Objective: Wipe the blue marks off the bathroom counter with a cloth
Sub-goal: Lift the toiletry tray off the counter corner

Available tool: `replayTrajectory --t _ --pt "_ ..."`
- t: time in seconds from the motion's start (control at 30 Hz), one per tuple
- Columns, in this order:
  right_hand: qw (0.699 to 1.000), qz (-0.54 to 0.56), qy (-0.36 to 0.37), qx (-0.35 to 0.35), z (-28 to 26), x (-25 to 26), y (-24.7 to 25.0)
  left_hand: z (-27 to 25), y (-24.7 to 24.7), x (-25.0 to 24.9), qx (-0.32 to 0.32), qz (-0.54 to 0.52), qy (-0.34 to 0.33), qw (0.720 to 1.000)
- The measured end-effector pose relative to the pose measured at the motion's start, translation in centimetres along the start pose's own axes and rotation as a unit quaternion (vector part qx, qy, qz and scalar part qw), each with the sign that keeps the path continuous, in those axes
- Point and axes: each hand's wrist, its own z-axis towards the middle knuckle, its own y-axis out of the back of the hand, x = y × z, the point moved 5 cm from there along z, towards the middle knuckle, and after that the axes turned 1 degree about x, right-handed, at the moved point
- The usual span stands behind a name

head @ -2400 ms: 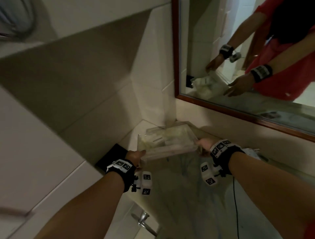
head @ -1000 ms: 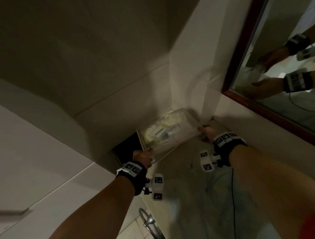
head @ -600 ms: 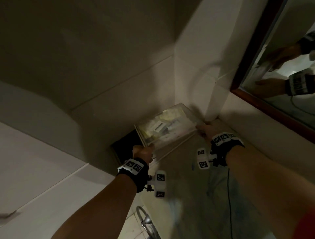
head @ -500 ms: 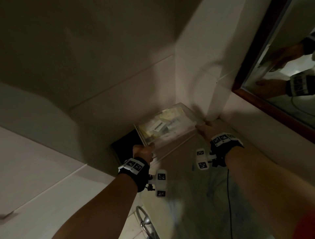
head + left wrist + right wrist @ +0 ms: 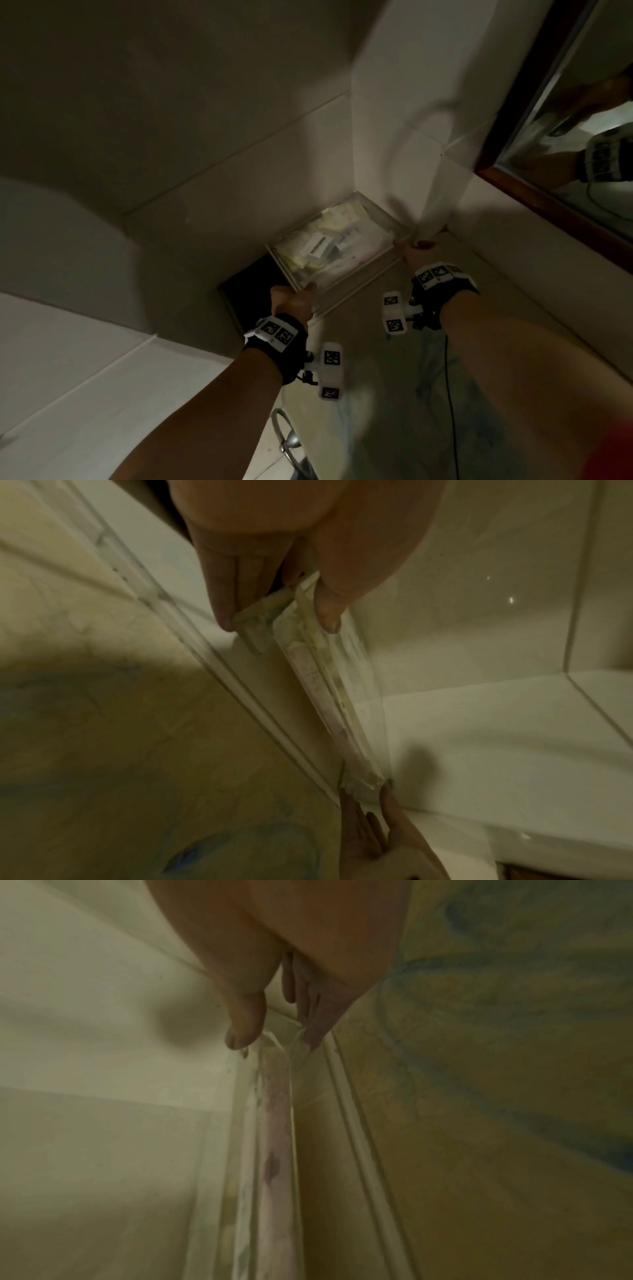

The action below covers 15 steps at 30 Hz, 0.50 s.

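The stone counter (image 5: 376, 428) carries smeared blue marks (image 5: 431, 363), which also show as blue marks (image 5: 219, 850) and blue marks (image 5: 514, 1015) in the wrist views. A clear plastic tray (image 5: 335, 246) of pale sachets is at the counter's far corner, tilted along the wall tiles. My left hand (image 5: 294, 301) pinches its near-left end, thumb over the rim (image 5: 277, 615). At the other end my right hand (image 5: 414, 250) pinches the tray (image 5: 274, 1137) between thumb and fingers (image 5: 274, 1037). No cloth is in view.
A wood-framed mirror (image 5: 582, 137) hangs on the right wall and reflects my hands. A black flat object (image 5: 250, 291) lies left of the tray by the wall. A metal ring (image 5: 287, 442) hangs below the counter edge. A thin black cable (image 5: 452, 411) runs under my right arm.
Both hands have carried the tray away from the mirror side into the far-left corner against the tiles. Over the last half second it has barely moved.
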Motion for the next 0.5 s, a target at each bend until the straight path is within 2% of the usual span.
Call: replayTrajectory --t 0.07,0.17,0.3,0.5 --pt "0.999 -0.052 0.003 0.005 0.8 0.1 -0.6 0.1 0.1 -0.1 -0.009 -0.004 0.019 1.000" --pt "0.995 -0.095 0.024 0.016 0.7 0.8 -1.2 -0.1 0.2 -0.8 -0.020 0.063 -0.001 0.998" --pt "0.993 -0.097 0.050 0.039 0.3 1.8 -2.2 -0.8 0.7 -1.5 -0.030 0.104 -0.015 0.994" --pt "0.991 -0.117 0.057 0.026 -0.3 2.7 -2.5 -0.6 0.8 -1.6 -0.022 0.128 -0.036 0.991"
